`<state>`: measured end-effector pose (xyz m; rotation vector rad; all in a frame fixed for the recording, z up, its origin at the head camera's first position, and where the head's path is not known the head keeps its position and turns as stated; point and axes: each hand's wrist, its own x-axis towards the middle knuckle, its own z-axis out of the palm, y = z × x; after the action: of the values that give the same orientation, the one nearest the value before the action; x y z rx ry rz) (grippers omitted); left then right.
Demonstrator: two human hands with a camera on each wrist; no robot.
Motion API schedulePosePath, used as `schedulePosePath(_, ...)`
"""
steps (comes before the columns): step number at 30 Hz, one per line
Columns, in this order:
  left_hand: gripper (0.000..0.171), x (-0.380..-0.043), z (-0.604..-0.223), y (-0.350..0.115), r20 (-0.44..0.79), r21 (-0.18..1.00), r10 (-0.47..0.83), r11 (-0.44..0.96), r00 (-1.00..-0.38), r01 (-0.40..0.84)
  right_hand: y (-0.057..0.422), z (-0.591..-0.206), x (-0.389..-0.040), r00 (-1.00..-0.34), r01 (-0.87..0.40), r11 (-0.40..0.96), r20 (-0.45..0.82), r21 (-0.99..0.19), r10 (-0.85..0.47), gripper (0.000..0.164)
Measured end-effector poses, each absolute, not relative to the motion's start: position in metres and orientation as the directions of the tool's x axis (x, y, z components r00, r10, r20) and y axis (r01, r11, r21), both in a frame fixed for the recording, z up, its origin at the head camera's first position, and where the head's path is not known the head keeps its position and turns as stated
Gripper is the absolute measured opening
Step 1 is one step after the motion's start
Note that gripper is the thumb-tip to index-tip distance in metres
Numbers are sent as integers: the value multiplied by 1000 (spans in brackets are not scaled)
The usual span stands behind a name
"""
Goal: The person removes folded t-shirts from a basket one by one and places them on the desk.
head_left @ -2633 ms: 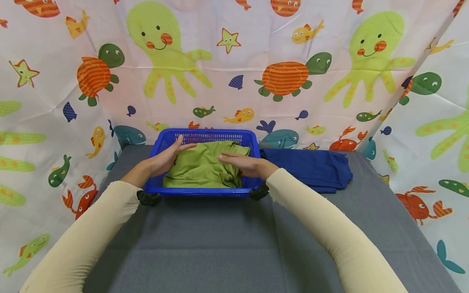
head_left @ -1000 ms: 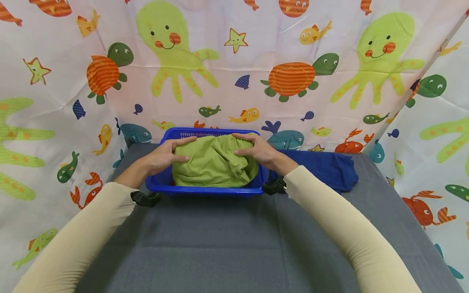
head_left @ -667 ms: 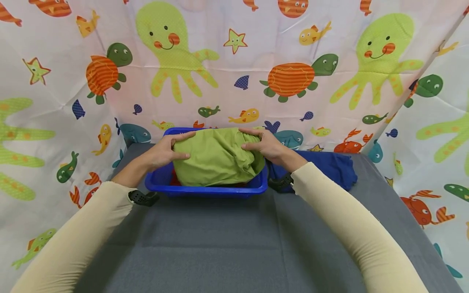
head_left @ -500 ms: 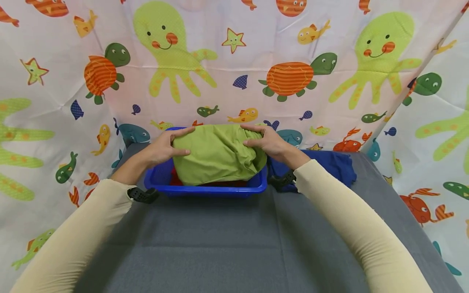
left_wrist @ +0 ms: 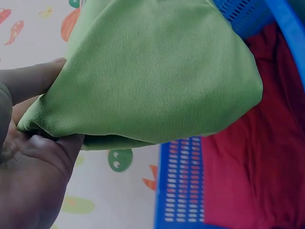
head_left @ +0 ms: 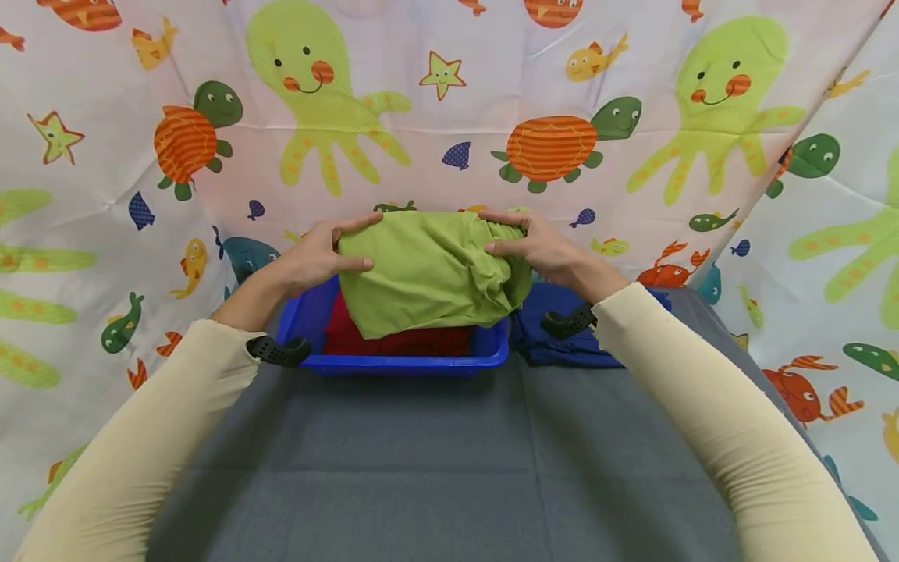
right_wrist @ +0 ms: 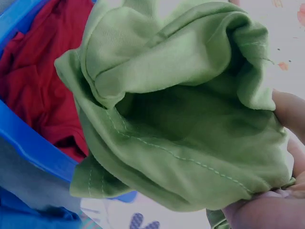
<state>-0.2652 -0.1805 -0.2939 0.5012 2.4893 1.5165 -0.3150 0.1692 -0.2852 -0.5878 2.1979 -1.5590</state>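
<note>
A folded green shirt (head_left: 428, 273) hangs above the blue plastic basket (head_left: 407, 364). My left hand (head_left: 309, 256) pinches its left edge, thumb on the near face and fingers behind. At the right end my right hand (head_left: 548, 248) grips it the same way. Under it in the basket lies a folded red cloth (head_left: 396, 342). In the right wrist view the shirt's stitched hem (right_wrist: 176, 157) gapes into a loose fold. The left wrist view shows the smooth face of the shirt (left_wrist: 157, 71), with the red cloth (left_wrist: 243, 176) beyond.
Folded dark blue cloth (head_left: 562, 343) lies on the table just right of the basket. The grey table covering (head_left: 393, 453) stretches in front. A curtain (head_left: 449, 172) printed with sea animals stands behind and along both sides.
Both hands came down into the basket, took hold of the green shirt at its ends and raised it. The red cloth beneath has come into view.
</note>
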Motion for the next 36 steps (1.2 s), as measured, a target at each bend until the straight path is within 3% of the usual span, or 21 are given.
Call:
schedulePosePath(25,79,-258,-275,-102,79,915,528,299,-845,272,259,-252,-289,-861,-164,426,-82,-890,-503,66)
schedulePosePath(36,81,-254,-280,-53,66,935,565,252,-823,248,306,-250,-270,-891,-117,453,-108,-884,-440,67)
